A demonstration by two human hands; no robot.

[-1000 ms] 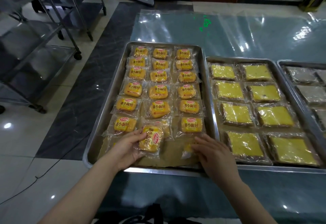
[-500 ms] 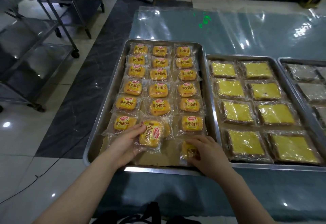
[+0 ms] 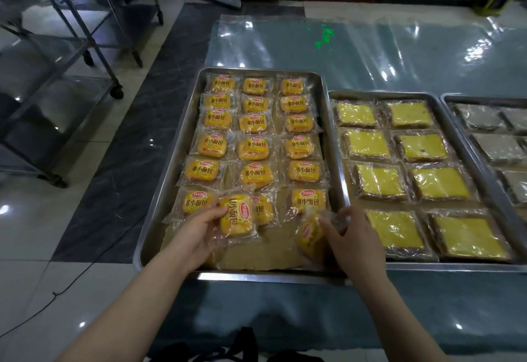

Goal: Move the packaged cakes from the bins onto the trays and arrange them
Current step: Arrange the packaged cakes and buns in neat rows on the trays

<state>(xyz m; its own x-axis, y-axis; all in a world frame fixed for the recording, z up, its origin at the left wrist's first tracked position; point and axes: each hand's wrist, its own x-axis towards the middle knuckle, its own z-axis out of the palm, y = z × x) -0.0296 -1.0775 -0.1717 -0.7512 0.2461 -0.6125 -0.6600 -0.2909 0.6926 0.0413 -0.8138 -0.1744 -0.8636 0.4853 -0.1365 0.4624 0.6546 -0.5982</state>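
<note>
Widest first: the table (image 3: 370, 56), wrapped in clear film, carries three steel trays side by side. No bin shows anywhere in this view.

The left tray (image 3: 256, 277) is the busy one. Six rows of small orange-yellow wrapped cakes are laid three across, fairly straight, running from the far end toward the person. The middle tray (image 3: 456, 267) looks finished: yellow square cakes in two neat columns, four deep. The right tray (image 3: 484, 99) is cut off by the frame edge, with greyish wrapped squares on the part that shows.

Now the near end of the left tray, where brown liner paper (image 3: 256, 256) lies bare. That strip is what remains, I'd say one last row.

And there's the action. The left hand (image 3: 196, 227) has its fingers curled round a packaged cake (image 3: 236, 216), label turned sideways, held above the sixth row and overlapping it. The right hand (image 3: 350, 236) pinches the wrapper of a second cake (image 3: 309, 233), tipped up on edge by the near right corner.

By my reckoning this tray is nearly full. Both cakes have to be turned label-up and set flat in line. Whether more wait in the bins, I cannot tell.
</note>
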